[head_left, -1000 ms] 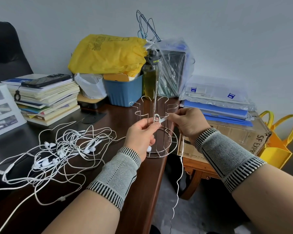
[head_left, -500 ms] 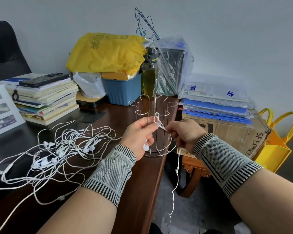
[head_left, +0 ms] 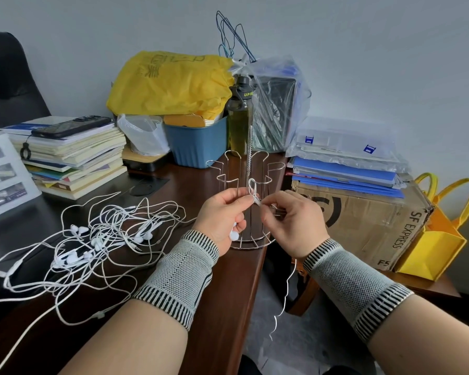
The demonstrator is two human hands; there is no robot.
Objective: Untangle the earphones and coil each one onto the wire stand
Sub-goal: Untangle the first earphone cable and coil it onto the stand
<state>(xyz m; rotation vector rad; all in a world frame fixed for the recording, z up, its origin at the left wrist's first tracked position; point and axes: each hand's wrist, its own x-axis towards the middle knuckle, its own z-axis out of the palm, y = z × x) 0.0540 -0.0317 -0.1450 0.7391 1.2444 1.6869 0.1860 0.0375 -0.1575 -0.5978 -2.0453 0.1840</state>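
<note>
A tangled heap of white earphones (head_left: 100,236) lies on the dark wooden desk at the left. The metal wire stand (head_left: 251,174) rises at the desk's right edge, right behind my hands. My left hand (head_left: 222,215) grips a small coil of one white earphone cable (head_left: 252,189), with two earbuds poking out under the palm. My right hand (head_left: 293,223) pinches the same cable beside the coil. The cable's loose end (head_left: 283,301) dangles below my right hand, past the desk edge.
Stacked books with a phone (head_left: 71,125) on top sit at the back left. Behind the stand are a blue bin (head_left: 198,142), a yellow bag, a bottle (head_left: 238,117) and plastic-wrapped items. A cardboard box (head_left: 363,220) and yellow tote (head_left: 439,236) stand right of the desk.
My right hand has moved down and closer to my left hand, taking another turn of cable around the small coil. The hanging tail has grown shorter.
</note>
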